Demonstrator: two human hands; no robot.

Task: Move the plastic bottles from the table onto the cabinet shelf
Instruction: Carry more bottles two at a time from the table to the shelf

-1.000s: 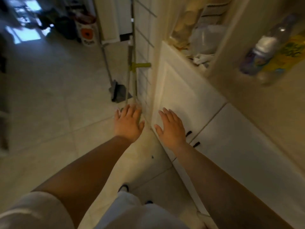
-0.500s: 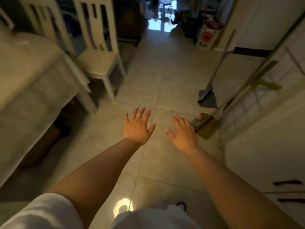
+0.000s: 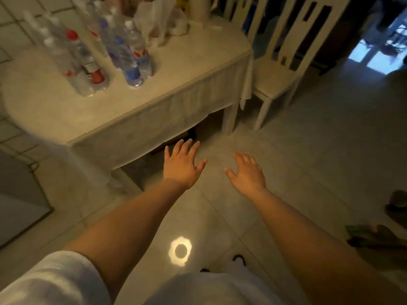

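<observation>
Holding my left hand and right hand out over the floor, fingers spread, gripping nothing, while the plastic bottles stand clustered on the table up ahead.

A cluster of clear plastic bottles stands upright on the tabletop, up at eleven o'clock in the view. Motion blur smears them. Those at the left carry red caps and red labels; those at the right have pale caps and blue labels. They stand close together, some touching.
</observation>
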